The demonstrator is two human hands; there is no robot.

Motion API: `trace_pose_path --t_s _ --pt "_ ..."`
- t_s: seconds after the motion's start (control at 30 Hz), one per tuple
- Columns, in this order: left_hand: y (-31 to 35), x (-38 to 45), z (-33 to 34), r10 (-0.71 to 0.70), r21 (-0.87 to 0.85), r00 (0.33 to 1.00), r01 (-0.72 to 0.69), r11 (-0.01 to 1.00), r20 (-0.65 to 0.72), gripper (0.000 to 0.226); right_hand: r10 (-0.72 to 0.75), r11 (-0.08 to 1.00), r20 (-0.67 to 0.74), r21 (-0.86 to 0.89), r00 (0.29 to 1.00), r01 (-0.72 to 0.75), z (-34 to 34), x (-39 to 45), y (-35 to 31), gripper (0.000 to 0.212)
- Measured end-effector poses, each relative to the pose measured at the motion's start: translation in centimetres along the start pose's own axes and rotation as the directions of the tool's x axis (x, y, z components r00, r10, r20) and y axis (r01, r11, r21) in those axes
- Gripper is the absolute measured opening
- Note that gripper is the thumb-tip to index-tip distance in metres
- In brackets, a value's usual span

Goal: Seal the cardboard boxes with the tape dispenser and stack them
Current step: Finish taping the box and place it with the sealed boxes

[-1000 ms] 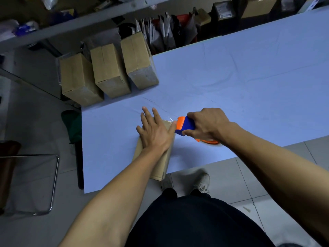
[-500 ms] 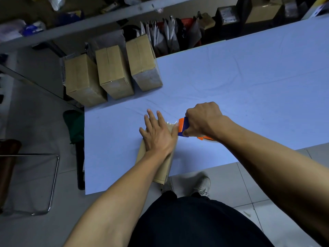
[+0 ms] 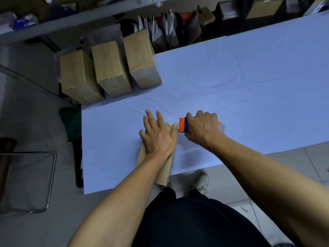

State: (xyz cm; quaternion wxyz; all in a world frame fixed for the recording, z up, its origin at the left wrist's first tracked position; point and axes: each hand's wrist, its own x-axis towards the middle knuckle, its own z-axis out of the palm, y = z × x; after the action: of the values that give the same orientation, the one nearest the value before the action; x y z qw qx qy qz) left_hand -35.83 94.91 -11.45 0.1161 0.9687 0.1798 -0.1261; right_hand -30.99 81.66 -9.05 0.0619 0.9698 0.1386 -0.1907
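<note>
1. Two hands work at the near edge of the table [image 3: 249, 86], which has a pale blue cover.
2. Left hand [image 3: 156, 134] lies flat on top of a cardboard box [image 3: 164, 168], fingers straight and spread, thumb out toward the right. It presses the box and grips nothing.
3. That box sits at the near table edge; its near end sticks out past the edge, above the floor.
4. Right hand [image 3: 203, 129] is curled tight around the tape dispenser [image 3: 183, 124], knuckles up.
5. Dispenser is orange and blue. Only its left end shows clear of the fingers; a bit of orange shows past the knuckles on the right.
6. Dispenser's orange end is just beside the box's far right corner, next to the left thumb tip. Contact with the box: cannot tell.
7. A shiny film of tape [image 3: 169, 124] shows on the box top near that corner.
8. Three more cardboard boxes [image 3: 110, 68] stand side by side at the far left corner of the table, well apart from the hands.
9. Shelf [image 3: 71, 20] with clutter runs behind them; a metal chair frame [image 3: 50, 177] stands on the floor at left.
</note>
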Motion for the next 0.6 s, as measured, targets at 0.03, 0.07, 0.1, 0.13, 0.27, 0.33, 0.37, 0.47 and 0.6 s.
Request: trace_pose_path --t_s 0.03,0.07,0.1,0.13,0.27,0.33,0.37,0.47,0.6 --pt "-0.2 0.0 0.1 0.000 -0.005 1.000 0.000 1.000 -0.008 0.079 0.005 1.000 0.004 -0.006 1.000 -0.005 0.4 0.2 0.0 0.044" --pt "-0.3 0.0 0.0 0.000 -0.012 1.000 -0.001 1.000 -0.010 0.077 0.013 1.000 0.024 0.002 1.000 -0.013 0.8 0.2 0.2 0.054" --pt "-0.3 0.0 -0.1 -0.001 -0.023 1.000 0.001 1.000 -0.008 0.073 0.027 0.999 0.053 0.032 0.998 -0.028 1.2 0.2 0.3 0.062" --pt "-0.5 0.1 -0.3 0.000 -0.036 1.000 0.000 0.999 0.000 0.068 0.039 0.996 0.078 0.074 0.996 -0.045 1.5 0.1 0.5 0.069" --pt "-1.2 -0.2 -1.2 0.021 -0.209 1.000 -0.026 0.978 -0.023 0.056 0.025 0.972 0.122 0.231 0.992 -0.053 3.6 0.0 0.2 0.077" --pt "-2.0 -0.1 -1.6 -0.015 -0.353 1.000 0.005 0.936 -0.024 0.060 0.001 0.952 0.103 0.305 0.995 -0.032 4.4 0.2 -0.1 0.077" --pt "-2.5 -0.1 -1.8 -0.054 -0.420 0.999 0.046 0.906 -0.007 0.064 -0.005 0.937 0.099 0.348 0.995 -0.029 4.6 0.3 -0.3 0.076" --pt "-3.8 0.4 -2.1 -0.173 -0.566 0.985 0.154 0.810 0.021 0.072 -0.003 0.921 0.049 0.388 0.999 -0.016 5.1 0.6 -0.9 0.060" --pt "-4.5 0.8 -2.2 -0.282 -0.687 0.958 0.235 0.687 0.045 0.048 0.079 0.930 -0.039 0.362 0.996 -0.059 4.5 0.0 -1.6 0.031"
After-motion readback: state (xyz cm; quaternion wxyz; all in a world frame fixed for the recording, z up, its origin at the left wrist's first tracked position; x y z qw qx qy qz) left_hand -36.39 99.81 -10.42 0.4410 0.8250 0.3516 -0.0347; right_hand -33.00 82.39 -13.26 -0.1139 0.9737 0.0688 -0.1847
